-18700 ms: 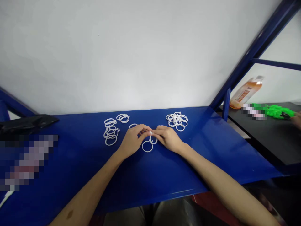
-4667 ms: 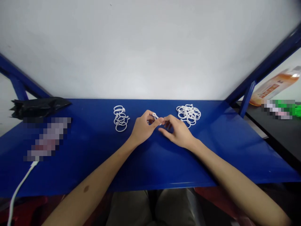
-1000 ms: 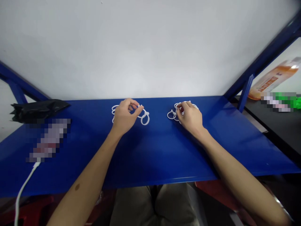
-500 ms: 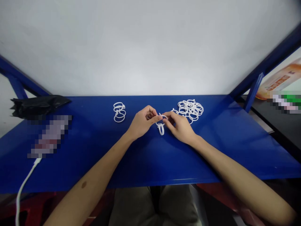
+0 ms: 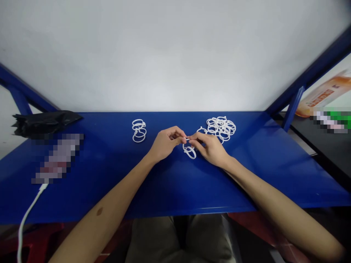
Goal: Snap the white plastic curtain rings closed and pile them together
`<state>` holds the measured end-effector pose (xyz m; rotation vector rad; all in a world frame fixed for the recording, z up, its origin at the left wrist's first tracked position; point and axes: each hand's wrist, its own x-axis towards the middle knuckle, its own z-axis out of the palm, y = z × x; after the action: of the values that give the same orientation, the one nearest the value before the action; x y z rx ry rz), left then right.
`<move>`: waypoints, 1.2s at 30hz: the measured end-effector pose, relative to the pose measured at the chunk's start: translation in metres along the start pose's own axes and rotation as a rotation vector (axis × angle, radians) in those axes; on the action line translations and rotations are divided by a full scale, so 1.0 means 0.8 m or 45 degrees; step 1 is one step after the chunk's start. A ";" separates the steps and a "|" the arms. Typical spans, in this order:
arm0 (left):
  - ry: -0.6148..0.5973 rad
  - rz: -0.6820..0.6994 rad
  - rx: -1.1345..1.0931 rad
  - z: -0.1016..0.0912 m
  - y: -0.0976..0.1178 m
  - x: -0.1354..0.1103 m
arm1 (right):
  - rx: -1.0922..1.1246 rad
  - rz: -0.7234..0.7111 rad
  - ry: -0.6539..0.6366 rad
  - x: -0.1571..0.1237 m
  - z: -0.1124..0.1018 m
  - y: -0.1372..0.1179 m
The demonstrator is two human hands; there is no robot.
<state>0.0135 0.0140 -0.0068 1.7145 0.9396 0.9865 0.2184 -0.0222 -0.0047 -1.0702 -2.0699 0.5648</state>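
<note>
My left hand (image 5: pixel 170 143) and my right hand (image 5: pixel 207 145) meet over the middle of the blue table, fingertips almost touching. Between them they pinch a thin white plastic ring (image 5: pixel 187 139), seen nearly edge-on and partly covered by the fingers. Linked below it hangs another white ring (image 5: pixel 191 156), which tilts to the right near the tabletop. Just beyond my right hand lies a heap of similar white rings (image 5: pixel 225 128) with small nubs on them. Left of my hands, a short chain of white rings (image 5: pixel 139 136) rests flat.
The blue table (image 5: pixel 170 193) ends at a pale wall behind. A black plastic bag (image 5: pixel 46 122) and a blurred-out object (image 5: pixel 59 159) with a white cable (image 5: pixel 27 215) lie at left. Blue frame posts (image 5: pixel 293 107) stand at both sides; an orange-and-white package (image 5: pixel 323 95) is at far right.
The pinched ring has turned from showing its loop to nearly edge-on. My fingertips have come closer together, and the hanging ring has swung round to the right and opened to view.
</note>
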 end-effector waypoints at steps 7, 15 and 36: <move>-0.016 0.040 0.017 0.000 0.003 -0.002 | -0.018 -0.091 -0.054 -0.002 -0.001 -0.005; 0.174 0.370 0.901 0.035 0.009 -0.015 | -0.305 0.161 0.225 0.003 0.006 0.012; -0.319 0.530 1.185 0.040 0.006 -0.024 | -0.761 0.386 0.539 0.010 -0.044 0.060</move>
<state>0.0357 -0.0157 -0.0143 2.8251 0.9569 0.5616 0.2666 0.0132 -0.0104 -1.6944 -1.7356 -0.1649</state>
